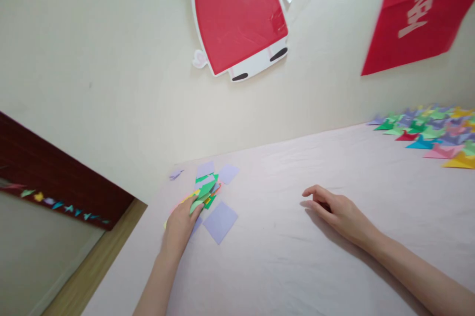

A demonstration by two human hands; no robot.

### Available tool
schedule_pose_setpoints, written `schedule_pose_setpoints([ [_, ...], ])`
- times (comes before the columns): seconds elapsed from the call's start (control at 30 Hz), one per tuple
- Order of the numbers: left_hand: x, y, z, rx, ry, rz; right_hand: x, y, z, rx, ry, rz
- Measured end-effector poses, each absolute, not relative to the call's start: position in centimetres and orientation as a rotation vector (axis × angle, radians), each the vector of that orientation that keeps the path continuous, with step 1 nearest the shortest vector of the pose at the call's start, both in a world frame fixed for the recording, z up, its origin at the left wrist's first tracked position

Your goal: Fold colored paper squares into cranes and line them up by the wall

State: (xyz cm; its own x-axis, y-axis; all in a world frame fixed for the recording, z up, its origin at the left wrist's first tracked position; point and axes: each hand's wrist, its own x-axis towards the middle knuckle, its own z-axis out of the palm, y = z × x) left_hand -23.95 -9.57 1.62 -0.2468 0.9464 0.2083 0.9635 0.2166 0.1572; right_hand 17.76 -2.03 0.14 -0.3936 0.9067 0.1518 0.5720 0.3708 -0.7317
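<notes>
My left hand [181,224] reaches to a small heap of coloured paper squares [208,190] at the far left of the pale table [282,256]; its fingers are closed on a green sheet [202,196] on top of the heap. Lilac squares lie around it, the largest lilac square [220,221] just right of the hand. My right hand [336,212] rests on the table at the middle, fingers loosely curled and apart, holding nothing.
Several folded paper figures [434,133] in many colours cover the far right of the table against the wall. A cartoon cut-out [237,24] and a red paper banner [419,14] hang on the wall. A dark wooden frame [55,177] stands at the left.
</notes>
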Motion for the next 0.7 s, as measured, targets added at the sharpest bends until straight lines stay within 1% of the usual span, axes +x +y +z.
schedule_pose_setpoints([
  [0.4, -25.1, -9.9, 1.8, -1.849, -2.409, -0.536, 17.7, -1.9, -0.3, -1.282, -2.089, 0.799],
  [0.6, -24.5, -9.5, 3.9, -1.940, -2.221, -0.686, 17.7, -1.8, -0.6, -1.275, -2.081, 0.783],
  [0.7, -22.2, -9.7, 5.4, -2.024, -2.095, -0.756, 17.7, -2.0, -0.4, -1.262, -2.075, 0.787],
])
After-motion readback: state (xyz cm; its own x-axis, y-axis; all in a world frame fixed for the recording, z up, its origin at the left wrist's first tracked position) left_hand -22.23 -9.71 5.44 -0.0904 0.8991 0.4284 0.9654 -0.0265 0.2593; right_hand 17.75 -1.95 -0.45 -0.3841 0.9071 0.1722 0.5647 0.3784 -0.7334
